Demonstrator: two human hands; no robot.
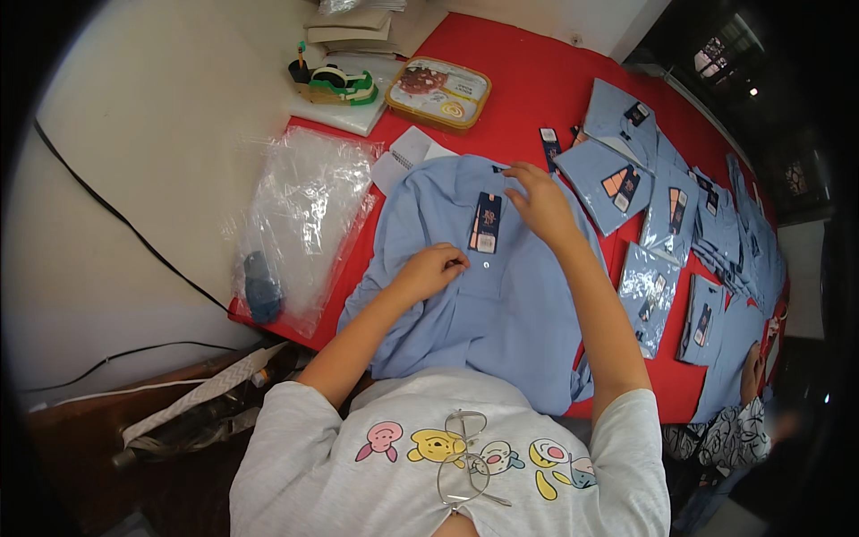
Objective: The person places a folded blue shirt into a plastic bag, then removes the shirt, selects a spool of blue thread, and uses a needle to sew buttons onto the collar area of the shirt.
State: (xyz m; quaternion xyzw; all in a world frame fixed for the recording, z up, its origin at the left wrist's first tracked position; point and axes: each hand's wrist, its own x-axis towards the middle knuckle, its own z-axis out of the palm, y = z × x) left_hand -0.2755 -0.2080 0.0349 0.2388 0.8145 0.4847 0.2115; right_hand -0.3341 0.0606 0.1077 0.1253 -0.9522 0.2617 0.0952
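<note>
A light-blue shirt (528, 304) lies spread on the red table (528, 72) in front of me, its collar end away from me. A dark hang tag (485, 224) rests on its chest, above a small white button. My left hand (431, 272) is closed on the shirt's front just below the tag, its fingers curled together. What its fingertips pinch is mostly hidden. My right hand (540, 201) is by the collar, right of the tag, thumb and fingers bent but apart, touching the cloth near the dark neck label.
Clear plastic bags (309, 206) lie left, with a dark blue object (261, 288) on them. Behind are a tape dispenser (344, 85), a lidded plastic tub (440, 92) and a notebook (407, 154). Folded, tagged blue shirts (608, 183) cover the right side. Another person's hand (752, 371) shows far right.
</note>
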